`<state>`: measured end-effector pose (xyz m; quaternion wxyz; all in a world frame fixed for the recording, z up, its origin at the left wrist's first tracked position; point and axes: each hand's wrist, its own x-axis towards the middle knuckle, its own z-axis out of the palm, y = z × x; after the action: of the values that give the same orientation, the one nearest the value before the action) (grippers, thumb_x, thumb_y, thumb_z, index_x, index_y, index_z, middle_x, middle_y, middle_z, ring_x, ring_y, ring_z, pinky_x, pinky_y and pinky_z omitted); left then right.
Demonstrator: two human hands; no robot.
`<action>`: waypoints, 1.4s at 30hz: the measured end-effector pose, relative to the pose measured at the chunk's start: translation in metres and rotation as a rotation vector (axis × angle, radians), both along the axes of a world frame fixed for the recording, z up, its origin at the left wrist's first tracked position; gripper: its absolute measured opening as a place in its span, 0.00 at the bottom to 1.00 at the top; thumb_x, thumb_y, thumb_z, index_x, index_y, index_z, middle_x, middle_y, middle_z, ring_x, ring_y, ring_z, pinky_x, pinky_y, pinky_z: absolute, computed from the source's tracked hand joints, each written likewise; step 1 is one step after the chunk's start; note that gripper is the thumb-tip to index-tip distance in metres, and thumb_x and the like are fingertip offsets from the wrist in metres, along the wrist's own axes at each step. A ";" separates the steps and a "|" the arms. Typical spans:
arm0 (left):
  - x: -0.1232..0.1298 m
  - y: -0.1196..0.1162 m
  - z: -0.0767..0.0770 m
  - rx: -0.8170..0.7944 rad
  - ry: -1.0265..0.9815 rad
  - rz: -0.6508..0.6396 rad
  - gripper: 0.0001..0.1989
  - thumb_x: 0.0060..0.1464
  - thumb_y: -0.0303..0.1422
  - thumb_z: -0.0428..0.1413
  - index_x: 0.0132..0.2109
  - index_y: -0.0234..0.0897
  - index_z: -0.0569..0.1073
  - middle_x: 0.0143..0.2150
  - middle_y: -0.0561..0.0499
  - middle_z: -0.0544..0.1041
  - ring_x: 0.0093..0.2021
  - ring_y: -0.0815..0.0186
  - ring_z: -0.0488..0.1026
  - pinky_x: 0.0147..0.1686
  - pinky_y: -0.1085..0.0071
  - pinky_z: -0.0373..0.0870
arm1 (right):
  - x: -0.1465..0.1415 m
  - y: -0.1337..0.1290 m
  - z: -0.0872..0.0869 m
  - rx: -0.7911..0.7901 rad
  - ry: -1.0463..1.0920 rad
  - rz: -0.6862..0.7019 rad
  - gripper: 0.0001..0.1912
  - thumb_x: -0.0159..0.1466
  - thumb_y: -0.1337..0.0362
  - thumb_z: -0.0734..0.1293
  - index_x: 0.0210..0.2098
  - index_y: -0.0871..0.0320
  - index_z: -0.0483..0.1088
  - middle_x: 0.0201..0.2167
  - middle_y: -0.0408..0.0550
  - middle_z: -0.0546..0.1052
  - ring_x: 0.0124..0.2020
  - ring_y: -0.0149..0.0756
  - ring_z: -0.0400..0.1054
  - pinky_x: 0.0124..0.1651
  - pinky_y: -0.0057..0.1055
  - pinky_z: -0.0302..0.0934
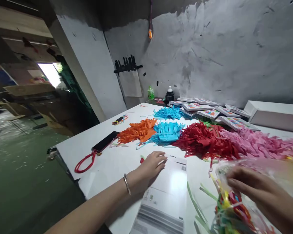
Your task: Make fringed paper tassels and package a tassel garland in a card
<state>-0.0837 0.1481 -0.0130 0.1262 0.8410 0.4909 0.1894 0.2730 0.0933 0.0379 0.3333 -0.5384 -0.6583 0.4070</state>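
Note:
My left hand [152, 165], with a silver bangle at the wrist, rests over the far left edge of a flat white printed box [168, 188]. Its fingers are stretched out and slightly bent. A small red and green bit [142, 160] lies beside its thumb side. On the right, my right hand [255, 187] is curled and blurred, its fingers pinched at a clear plastic bag [222, 170]. Bunched colourful paper strips [230, 211], green, yellow and red, show in and below the bag. Loose green strips [196, 203] lie between the box and the bag.
Behind the hands run heaps of orange strips [138, 131], blue strips [168, 131], red strips [206, 139] and pink strips [256, 141]. A phone [105, 141] with a red cord lies left. Flat printed boxes [208, 113] and a white carton [275, 115] stand along the wall.

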 end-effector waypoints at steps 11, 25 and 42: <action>-0.008 -0.013 -0.031 0.041 0.097 -0.023 0.12 0.64 0.34 0.56 0.53 0.40 0.74 0.60 0.46 0.74 0.65 0.48 0.62 0.61 0.43 0.61 | -0.159 0.122 -0.064 -0.452 0.053 0.327 0.19 0.49 0.51 0.74 0.28 0.58 0.68 0.14 0.35 0.64 0.15 0.24 0.53 0.18 0.24 0.47; -0.009 -0.012 -0.035 -0.010 -0.016 -0.018 0.12 0.65 0.33 0.55 0.54 0.41 0.73 0.62 0.47 0.73 0.66 0.49 0.60 0.62 0.43 0.58 | -0.168 0.116 -0.066 -0.364 -0.268 0.263 0.05 0.63 0.69 0.64 0.30 0.56 0.67 0.12 0.33 0.64 0.10 0.25 0.56 0.13 0.22 0.49; -0.008 -0.011 -0.035 -0.003 0.109 -0.057 0.13 0.65 0.37 0.56 0.55 0.47 0.75 0.62 0.44 0.70 0.66 0.44 0.59 0.60 0.36 0.58 | -0.167 0.117 -0.062 0.040 -0.831 0.236 0.22 0.61 0.66 0.71 0.53 0.62 0.65 0.38 0.58 0.80 0.40 0.50 0.75 0.35 0.32 0.55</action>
<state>-0.0919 0.1373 -0.0483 0.1059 0.8635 0.4731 0.1390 0.1059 0.2106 -0.0243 0.0016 -0.5710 -0.8014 0.1780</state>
